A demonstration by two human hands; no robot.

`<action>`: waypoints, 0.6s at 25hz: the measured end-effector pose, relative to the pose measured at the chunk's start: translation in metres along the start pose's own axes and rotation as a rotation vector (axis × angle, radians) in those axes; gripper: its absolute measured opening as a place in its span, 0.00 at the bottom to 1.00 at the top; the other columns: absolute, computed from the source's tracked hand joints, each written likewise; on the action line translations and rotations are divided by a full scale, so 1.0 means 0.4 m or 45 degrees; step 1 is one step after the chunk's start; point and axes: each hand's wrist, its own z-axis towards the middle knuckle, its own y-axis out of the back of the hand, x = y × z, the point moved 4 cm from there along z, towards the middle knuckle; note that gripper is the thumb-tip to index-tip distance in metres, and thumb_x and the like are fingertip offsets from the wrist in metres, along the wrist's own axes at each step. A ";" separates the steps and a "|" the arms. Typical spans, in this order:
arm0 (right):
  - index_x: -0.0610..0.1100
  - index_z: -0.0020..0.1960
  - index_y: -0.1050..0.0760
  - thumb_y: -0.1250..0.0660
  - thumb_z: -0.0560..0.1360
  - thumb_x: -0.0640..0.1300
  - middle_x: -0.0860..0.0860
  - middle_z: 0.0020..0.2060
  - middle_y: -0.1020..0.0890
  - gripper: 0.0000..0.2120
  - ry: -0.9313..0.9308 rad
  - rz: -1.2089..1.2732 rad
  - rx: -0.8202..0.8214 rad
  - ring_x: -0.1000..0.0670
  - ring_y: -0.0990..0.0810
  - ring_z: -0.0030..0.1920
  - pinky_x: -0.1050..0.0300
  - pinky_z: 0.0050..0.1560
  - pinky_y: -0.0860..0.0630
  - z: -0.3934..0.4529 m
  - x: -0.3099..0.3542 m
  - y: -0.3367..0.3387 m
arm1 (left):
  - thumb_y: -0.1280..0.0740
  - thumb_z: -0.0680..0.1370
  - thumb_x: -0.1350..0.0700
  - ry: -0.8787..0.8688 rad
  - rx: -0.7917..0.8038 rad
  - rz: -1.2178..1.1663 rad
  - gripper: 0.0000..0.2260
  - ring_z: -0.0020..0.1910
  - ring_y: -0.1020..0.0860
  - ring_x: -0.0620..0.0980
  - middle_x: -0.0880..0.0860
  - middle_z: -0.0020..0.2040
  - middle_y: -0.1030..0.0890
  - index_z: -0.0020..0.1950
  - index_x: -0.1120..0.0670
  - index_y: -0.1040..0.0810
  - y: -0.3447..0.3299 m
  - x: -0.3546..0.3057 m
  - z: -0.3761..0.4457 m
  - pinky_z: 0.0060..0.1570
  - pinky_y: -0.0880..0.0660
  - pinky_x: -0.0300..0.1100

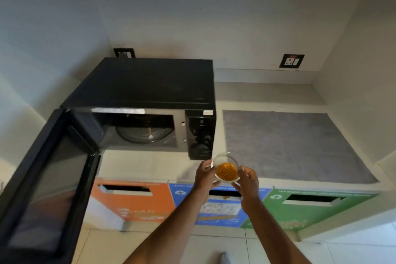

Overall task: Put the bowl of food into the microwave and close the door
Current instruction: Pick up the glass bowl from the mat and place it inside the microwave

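A small clear glass bowl (226, 168) with orange food in it is held in the air in front of the counter edge. My left hand (204, 176) grips its left side and my right hand (246, 180) grips its right side. The black microwave (145, 85) stands on the counter to the upper left of the bowl. Its door (49, 178) is swung wide open to the left. The glass turntable (145, 133) shows inside the cavity with nothing on it. The bowl is just below the microwave's control panel (200, 135).
A grey mat (289, 146) lies on the counter right of the microwave. Below the counter are orange (132, 199), blue (220, 210) and green (310, 203) bins with slots. A wall socket (291, 61) is at the back right. A corner wall closes the right side.
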 end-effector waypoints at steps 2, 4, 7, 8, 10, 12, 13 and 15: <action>0.43 0.47 0.24 0.37 0.81 0.41 0.42 0.44 0.18 0.06 -0.027 0.039 -0.033 0.45 0.19 0.47 0.52 0.44 0.21 -0.034 -0.024 -0.008 | 0.35 0.82 0.58 -0.035 0.001 0.019 0.11 0.63 0.21 0.56 0.56 0.64 0.22 0.65 0.53 0.24 0.037 0.010 -0.025 0.53 0.17 0.52; 0.41 0.51 0.23 0.37 0.80 0.41 0.40 0.47 0.18 0.05 -0.040 0.014 -0.015 0.43 0.18 0.49 0.55 0.42 0.20 -0.078 -0.042 -0.047 | 0.34 0.82 0.58 -0.071 -0.006 0.012 0.12 0.62 0.21 0.55 0.57 0.64 0.22 0.66 0.54 0.24 0.098 0.016 -0.053 0.53 0.17 0.52; 0.42 0.53 0.25 0.36 0.79 0.39 0.42 0.47 0.18 0.04 -0.058 0.012 0.040 0.45 0.18 0.48 0.55 0.42 0.21 -0.145 -0.082 -0.126 | 0.33 0.82 0.57 -0.089 -0.060 -0.017 0.13 0.61 0.20 0.55 0.58 0.65 0.21 0.67 0.54 0.24 0.214 0.027 -0.100 0.55 0.17 0.54; 0.42 0.56 0.25 0.35 0.79 0.40 0.43 0.49 0.18 0.07 -0.073 0.012 0.056 0.46 0.17 0.49 0.55 0.42 0.21 -0.159 -0.091 -0.152 | 0.33 0.82 0.57 -0.100 -0.085 -0.032 0.13 0.62 0.20 0.56 0.58 0.65 0.21 0.67 0.54 0.24 0.249 0.029 -0.104 0.55 0.17 0.56; 0.41 0.62 0.27 0.34 0.79 0.41 0.43 0.53 0.19 0.13 -0.091 -0.033 0.094 0.44 0.17 0.52 0.54 0.44 0.19 -0.171 -0.107 -0.212 | 0.33 0.82 0.56 -0.134 -0.140 -0.044 0.13 0.63 0.21 0.58 0.59 0.65 0.21 0.67 0.53 0.24 0.319 0.020 -0.111 0.55 0.17 0.58; 0.41 0.64 0.28 0.34 0.79 0.42 0.42 0.57 0.19 0.14 -0.094 -0.077 0.127 0.43 0.18 0.55 0.54 0.45 0.19 -0.164 -0.116 -0.273 | 0.33 0.82 0.55 -0.168 -0.186 -0.066 0.13 0.62 0.20 0.59 0.58 0.65 0.21 0.66 0.53 0.23 0.378 -0.005 -0.110 0.54 0.17 0.58; 0.41 0.64 0.28 0.35 0.80 0.42 0.42 0.58 0.20 0.14 -0.093 -0.101 0.145 0.43 0.18 0.56 0.55 0.44 0.19 -0.154 -0.120 -0.305 | 0.32 0.81 0.55 -0.188 -0.204 -0.090 0.13 0.62 0.20 0.59 0.58 0.65 0.21 0.66 0.52 0.23 0.406 -0.019 -0.105 0.53 0.17 0.58; 0.43 0.63 0.28 0.35 0.80 0.43 0.42 0.59 0.20 0.12 -0.082 -0.133 0.206 0.43 0.19 0.57 0.56 0.44 0.20 -0.135 -0.114 -0.377 | 0.31 0.81 0.55 -0.218 -0.252 -0.151 0.12 0.61 0.19 0.60 0.59 0.65 0.20 0.65 0.52 0.22 0.459 -0.051 -0.087 0.50 0.15 0.55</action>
